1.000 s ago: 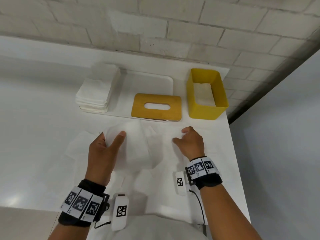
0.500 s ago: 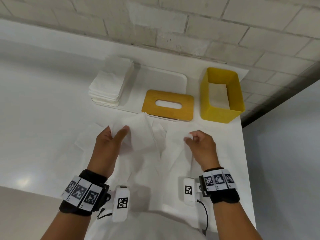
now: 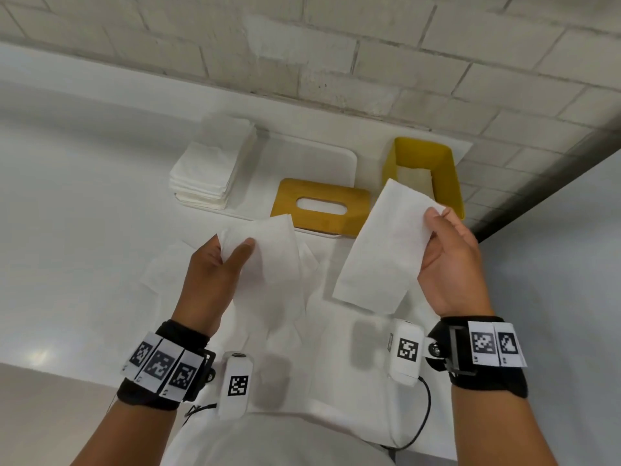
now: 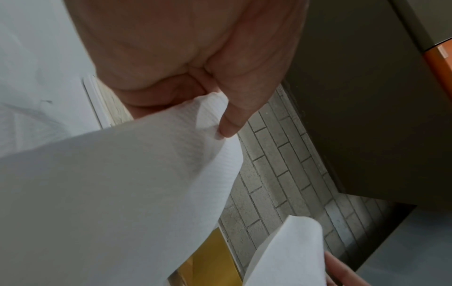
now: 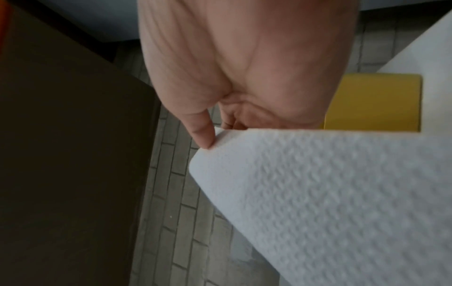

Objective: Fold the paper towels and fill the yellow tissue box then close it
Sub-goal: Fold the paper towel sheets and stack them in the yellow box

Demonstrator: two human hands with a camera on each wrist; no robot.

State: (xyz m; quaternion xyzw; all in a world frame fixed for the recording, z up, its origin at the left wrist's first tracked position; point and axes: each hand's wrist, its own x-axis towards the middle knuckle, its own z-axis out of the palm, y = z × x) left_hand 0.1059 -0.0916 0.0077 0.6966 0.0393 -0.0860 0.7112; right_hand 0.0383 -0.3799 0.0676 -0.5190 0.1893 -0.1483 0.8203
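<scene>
The yellow tissue box point(image 3: 450, 169) stands open at the back right with white towels point(image 3: 414, 176) inside. Its yellow lid point(image 3: 322, 193), with an oval slot, lies flat to the left of the box. My right hand point(image 3: 437, 223) pinches the top corner of a folded paper towel point(image 3: 383, 253) and holds it up in front of the box. My left hand point(image 3: 235, 245) pinches another paper towel point(image 3: 272, 264), which hangs down to the table. In the wrist views, each thumb presses a towel edge: left hand point(image 4: 220, 123) on its towel point(image 4: 122, 183), right hand point(image 5: 212, 135) on its towel point(image 5: 318, 193).
A stack of folded towels point(image 3: 208, 173) sits on a white tray point(image 3: 316, 163) at the back left. More unfolded sheets point(image 3: 168, 270) lie flat on the white table under my hands. A brick wall runs behind, and the table's right edge drops off beside the box.
My right hand has lifted the folded towel off the table and turned palm up. My left hand has kept its pinch and raised its towel slightly.
</scene>
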